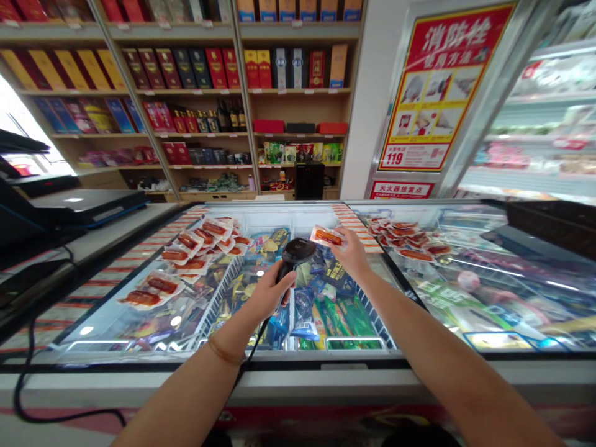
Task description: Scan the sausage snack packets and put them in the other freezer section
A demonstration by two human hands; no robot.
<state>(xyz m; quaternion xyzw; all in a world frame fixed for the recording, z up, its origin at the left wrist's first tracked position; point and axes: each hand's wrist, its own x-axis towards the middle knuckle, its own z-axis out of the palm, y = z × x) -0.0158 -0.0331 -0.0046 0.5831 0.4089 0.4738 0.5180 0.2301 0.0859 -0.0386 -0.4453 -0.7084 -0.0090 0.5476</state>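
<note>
Your left hand (267,292) is closed round the handle of the barcode scanner (294,253), its head turned toward the sausage packet (327,236) pinched in your right hand (350,251) just beside it, over the open middle of the chest freezer (298,363). You look mid-scan; next, square the packet's code to the scanner. Below, wire baskets hold wrapped ice creams (326,310). Further out, scanned-or-waiting packets lie on the left lid (186,257) and the right lid (410,242)

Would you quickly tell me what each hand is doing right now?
Left hand: closed around the handheld scanner.
Right hand: holding a sausage packet by its edge.
</note>
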